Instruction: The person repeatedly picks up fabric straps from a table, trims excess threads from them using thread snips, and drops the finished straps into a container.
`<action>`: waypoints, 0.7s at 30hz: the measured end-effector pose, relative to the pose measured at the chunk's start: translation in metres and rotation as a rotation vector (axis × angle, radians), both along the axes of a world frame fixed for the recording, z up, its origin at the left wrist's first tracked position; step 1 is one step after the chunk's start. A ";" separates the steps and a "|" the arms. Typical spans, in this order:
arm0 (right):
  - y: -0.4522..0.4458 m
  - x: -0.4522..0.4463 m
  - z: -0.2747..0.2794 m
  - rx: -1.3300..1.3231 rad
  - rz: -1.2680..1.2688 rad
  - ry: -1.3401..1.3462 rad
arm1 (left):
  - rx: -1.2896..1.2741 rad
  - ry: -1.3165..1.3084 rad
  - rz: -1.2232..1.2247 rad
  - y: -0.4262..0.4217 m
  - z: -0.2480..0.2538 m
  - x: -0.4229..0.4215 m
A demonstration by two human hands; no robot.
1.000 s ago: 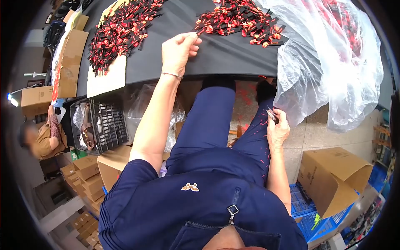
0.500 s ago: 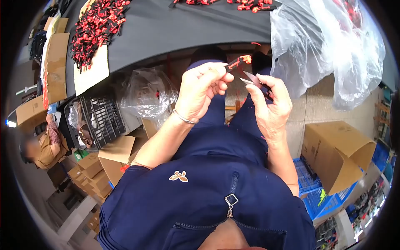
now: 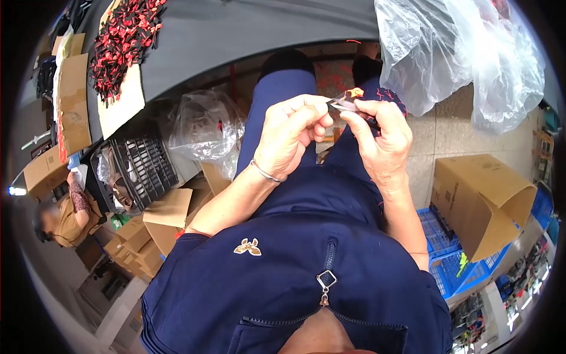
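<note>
In the head view, my left hand (image 3: 288, 134) pinches a small black piece with an orange-red end (image 3: 355, 92) between thumb and fingertips. It looks like a fabric or plastic tab, though its exact kind is unclear. My right hand (image 3: 383, 140) is closed around small thread snips (image 3: 345, 105), whose pointed blades face left. These blades lie right at the piece, close to my left fingertips. Whether they touch it cannot be made out. Both hands are above my lap, in front of the table edge.
A heap of similar black-and-red pieces (image 3: 125, 50) lies on the dark table (image 3: 253, 32) at left. Clear plastic bags (image 3: 430, 65) hang over its right side. An open carton (image 3: 471, 203) stands on a blue crate (image 3: 451, 271). A co-worker (image 3: 71, 215) is at far left.
The snips have come up to the piece in my left hand, and their blades look closer together. My view has shifted slightly, so the table heap sits higher and further left.
</note>
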State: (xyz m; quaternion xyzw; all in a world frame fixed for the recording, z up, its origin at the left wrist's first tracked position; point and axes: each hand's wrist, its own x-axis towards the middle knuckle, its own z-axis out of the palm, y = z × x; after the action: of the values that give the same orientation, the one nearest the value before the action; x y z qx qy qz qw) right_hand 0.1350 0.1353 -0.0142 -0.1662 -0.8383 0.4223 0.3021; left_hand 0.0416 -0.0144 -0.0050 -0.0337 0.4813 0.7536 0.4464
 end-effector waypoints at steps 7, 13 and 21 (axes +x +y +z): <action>0.005 0.006 -0.004 -0.147 -0.099 -0.037 | 0.020 -0.087 0.001 0.001 -0.005 0.001; 0.003 0.011 -0.003 0.037 -0.105 -0.035 | 0.061 -0.264 0.022 0.003 -0.006 0.003; -0.001 0.014 -0.008 0.129 -0.079 0.001 | 0.200 -0.455 0.023 0.004 -0.012 0.006</action>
State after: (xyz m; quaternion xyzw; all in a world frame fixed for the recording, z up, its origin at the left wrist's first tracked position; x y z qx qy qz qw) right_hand 0.1488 0.1339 -0.0221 -0.1793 -0.8565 0.3550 0.3289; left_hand 0.0478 -0.0104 -0.0170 -0.1635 0.2911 0.7756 0.5357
